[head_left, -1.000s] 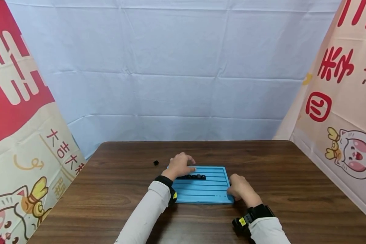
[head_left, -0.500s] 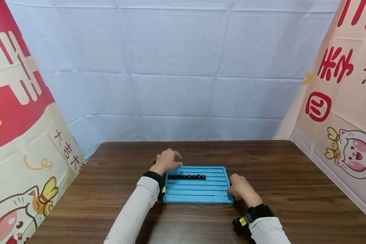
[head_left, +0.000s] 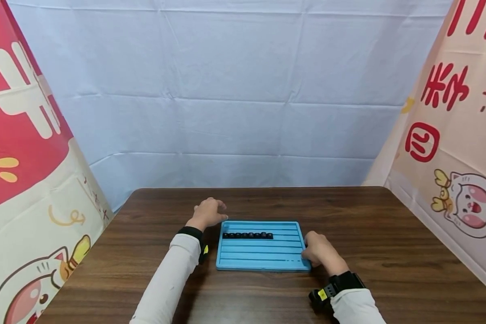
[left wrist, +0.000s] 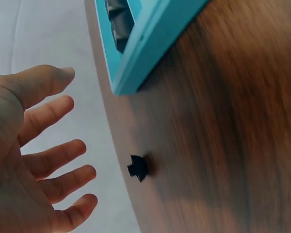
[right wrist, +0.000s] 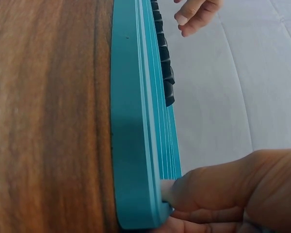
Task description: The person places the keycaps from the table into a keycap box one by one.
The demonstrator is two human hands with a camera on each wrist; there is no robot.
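Note:
A light blue ridged tray (head_left: 263,264) lies flat on the table. One of its upper grooves holds a row of several black keycaps (head_left: 248,236), starting at the left end. My left hand (head_left: 206,214) hovers by the tray's far left corner, its fingers spread and holding nothing. In the left wrist view a single black keycap (left wrist: 138,168) sits on the wood beyond the fingertips; in the head view the left hand hides it. At the tray's right edge my right hand (head_left: 323,253) grips the rim, thumb on top and fingers at the outer side.
The brown wooden table (head_left: 389,252) reaches back to a pale blue cloth (head_left: 243,90). Printed cloths hang on both sides, a red and cream one (head_left: 32,171) at left and a cream one (head_left: 461,135) at right.
My left hand has moved left from over the tray, uncovering the left end of the keycap row and covering the loose keycap in the head view. The right hand and tray stay put.

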